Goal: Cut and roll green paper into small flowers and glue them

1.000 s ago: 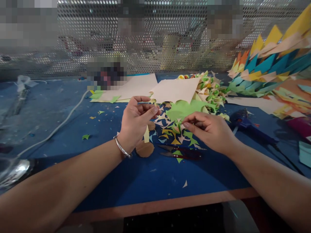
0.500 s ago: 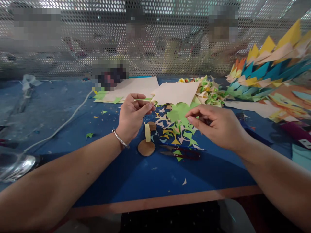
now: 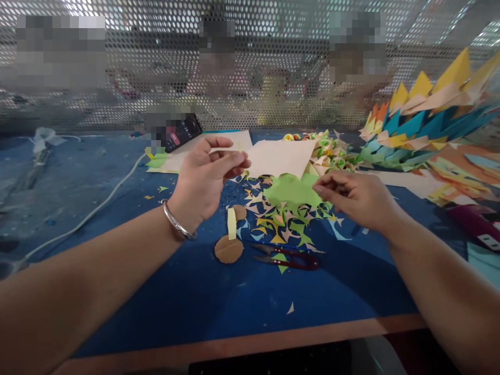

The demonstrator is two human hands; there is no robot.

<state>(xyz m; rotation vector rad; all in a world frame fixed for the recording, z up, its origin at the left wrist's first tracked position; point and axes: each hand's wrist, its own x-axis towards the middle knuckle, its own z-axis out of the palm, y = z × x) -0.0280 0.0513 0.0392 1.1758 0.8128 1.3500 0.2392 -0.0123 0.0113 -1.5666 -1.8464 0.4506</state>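
Observation:
My left hand (image 3: 203, 179) is raised above the blue table (image 3: 203, 297), with thumb and fingers pinched on a thin pale yellow paper strip (image 3: 238, 149). My right hand (image 3: 357, 198) hovers over the right edge of a green paper sheet (image 3: 291, 190). Its fingertips are closed together and I see nothing between them. Under both hands lies a pile of small star-shaped paper scraps (image 3: 273, 216). A second yellow strip (image 3: 232, 223) lies by a brown cardboard disc (image 3: 228, 250), with a smaller disc (image 3: 239, 212) behind. Red thread snips (image 3: 291, 259) lie just in front of the scraps.
Cream paper sheets (image 3: 279, 156) and a phone (image 3: 183, 131) lie at the back. Folded paper flowers (image 3: 332, 148) and a stack of coloured paper points (image 3: 425, 120) fill the right. A white cable (image 3: 97, 208) crosses the left. A perforated metal screen (image 3: 117, 67) closes the back, with people behind it.
My left hand has risen and moved back with the strip. My right hand has lifted off the scrap pile and shifted right. The view has tilted a little.

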